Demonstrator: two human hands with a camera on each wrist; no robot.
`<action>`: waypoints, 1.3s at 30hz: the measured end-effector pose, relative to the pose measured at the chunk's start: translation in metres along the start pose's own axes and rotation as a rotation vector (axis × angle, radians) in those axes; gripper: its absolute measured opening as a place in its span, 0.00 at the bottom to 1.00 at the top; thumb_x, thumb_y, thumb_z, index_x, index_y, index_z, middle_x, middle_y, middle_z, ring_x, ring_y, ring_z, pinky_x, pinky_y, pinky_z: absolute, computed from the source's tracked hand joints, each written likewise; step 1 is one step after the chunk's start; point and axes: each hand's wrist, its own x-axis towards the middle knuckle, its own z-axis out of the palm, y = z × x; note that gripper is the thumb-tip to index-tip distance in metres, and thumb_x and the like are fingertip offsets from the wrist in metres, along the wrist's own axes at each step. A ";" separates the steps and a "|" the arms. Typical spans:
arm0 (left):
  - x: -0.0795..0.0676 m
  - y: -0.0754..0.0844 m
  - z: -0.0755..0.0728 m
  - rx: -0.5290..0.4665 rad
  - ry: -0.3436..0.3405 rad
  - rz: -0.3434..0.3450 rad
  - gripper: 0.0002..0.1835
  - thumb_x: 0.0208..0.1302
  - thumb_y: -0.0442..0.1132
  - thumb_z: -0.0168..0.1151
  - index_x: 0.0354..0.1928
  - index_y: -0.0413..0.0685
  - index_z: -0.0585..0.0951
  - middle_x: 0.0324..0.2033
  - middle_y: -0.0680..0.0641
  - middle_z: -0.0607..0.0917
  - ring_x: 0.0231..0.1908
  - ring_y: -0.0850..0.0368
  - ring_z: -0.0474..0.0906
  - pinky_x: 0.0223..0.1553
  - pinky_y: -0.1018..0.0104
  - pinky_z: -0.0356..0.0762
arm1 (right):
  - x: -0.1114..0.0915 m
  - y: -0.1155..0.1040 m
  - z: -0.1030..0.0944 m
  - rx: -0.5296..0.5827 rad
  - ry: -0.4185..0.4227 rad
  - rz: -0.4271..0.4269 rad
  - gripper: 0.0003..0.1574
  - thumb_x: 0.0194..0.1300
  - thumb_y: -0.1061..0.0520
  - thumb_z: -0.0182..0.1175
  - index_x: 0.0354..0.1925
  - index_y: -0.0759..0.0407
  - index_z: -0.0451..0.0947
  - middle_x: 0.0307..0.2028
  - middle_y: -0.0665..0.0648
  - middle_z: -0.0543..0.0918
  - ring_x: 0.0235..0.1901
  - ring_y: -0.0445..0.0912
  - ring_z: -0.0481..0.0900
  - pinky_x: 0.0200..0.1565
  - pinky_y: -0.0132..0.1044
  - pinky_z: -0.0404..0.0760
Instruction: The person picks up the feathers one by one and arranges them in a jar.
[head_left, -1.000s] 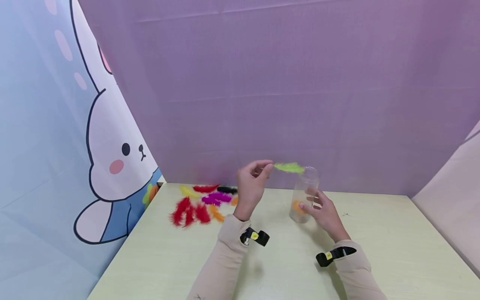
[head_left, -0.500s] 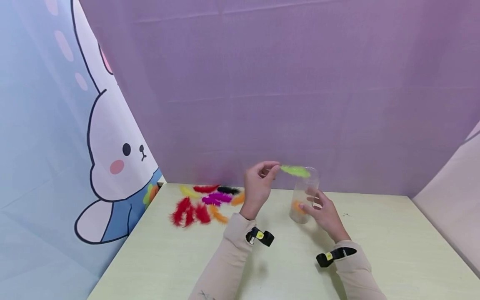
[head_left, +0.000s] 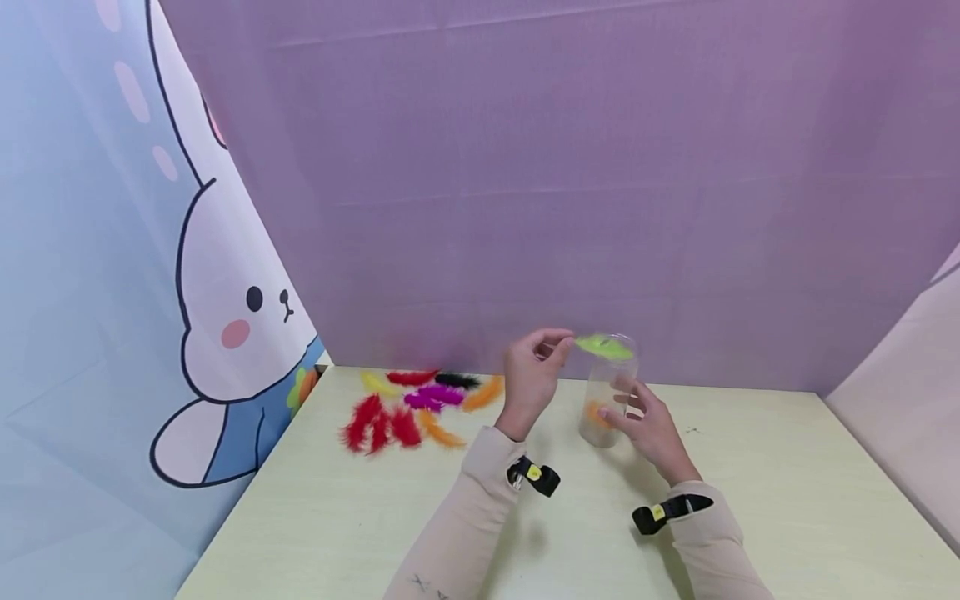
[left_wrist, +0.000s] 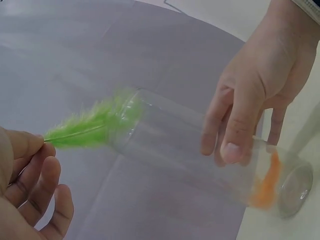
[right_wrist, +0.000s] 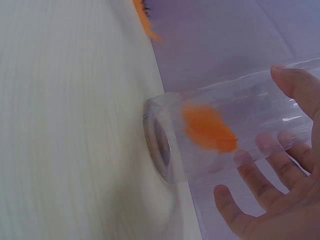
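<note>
Between thumb and forefinger, my left hand (head_left: 532, 375) pinches a light green feather (left_wrist: 85, 129) by its quill end. The feather's fluffy tip lies at the mouth of a clear plastic jar (head_left: 606, 387), partly inside the rim. My right hand (head_left: 651, 429) holds the jar around its side, thumb on one side and fingers on the other. In the right wrist view the jar (right_wrist: 250, 110) has its base on the table. An orange feather (right_wrist: 207, 127) sits inside the jar near the bottom.
Left of the hands, several loose feathers lie on the pale table (head_left: 360, 517): red (head_left: 405, 427), yellow (head_left: 380, 383), purple (head_left: 435, 397), black (head_left: 457, 380) and orange (head_left: 483, 394). A purple cloth (head_left: 600, 167) hangs behind the table, and a rabbit-print cloth (head_left: 232, 333) hangs at left.
My left hand has moved right with the green feather, bringing its tip into the jar's mouth. More of an orange feather on the table shows. The right hand and jar stay put.
</note>
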 end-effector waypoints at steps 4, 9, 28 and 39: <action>-0.001 -0.001 0.003 0.032 -0.011 0.006 0.08 0.68 0.41 0.69 0.43 0.46 0.90 0.30 0.46 0.89 0.26 0.65 0.77 0.25 0.73 0.74 | 0.000 0.000 0.001 0.000 0.003 0.005 0.43 0.67 0.49 0.69 0.74 0.56 0.63 0.72 0.63 0.70 0.70 0.63 0.69 0.69 0.64 0.67; -0.002 -0.001 0.006 0.053 -0.022 0.020 0.09 0.69 0.41 0.68 0.44 0.45 0.90 0.31 0.47 0.90 0.27 0.65 0.77 0.26 0.73 0.74 | 0.001 -0.002 0.001 -0.013 0.006 0.009 0.43 0.68 0.48 0.69 0.73 0.57 0.63 0.72 0.64 0.70 0.70 0.63 0.69 0.69 0.63 0.68; 0.002 0.000 0.019 0.203 -0.035 0.004 0.06 0.69 0.42 0.68 0.43 0.52 0.90 0.33 0.53 0.91 0.28 0.67 0.77 0.29 0.74 0.74 | 0.000 -0.004 -0.001 0.004 0.008 -0.005 0.42 0.69 0.51 0.68 0.73 0.58 0.63 0.72 0.65 0.69 0.69 0.63 0.70 0.68 0.63 0.68; 0.004 0.004 0.022 0.411 -0.049 0.075 0.07 0.71 0.43 0.65 0.43 0.53 0.90 0.36 0.53 0.90 0.30 0.64 0.81 0.31 0.77 0.74 | -0.003 -0.008 0.000 0.002 -0.003 0.011 0.45 0.68 0.46 0.69 0.74 0.57 0.62 0.73 0.64 0.69 0.70 0.62 0.69 0.69 0.62 0.69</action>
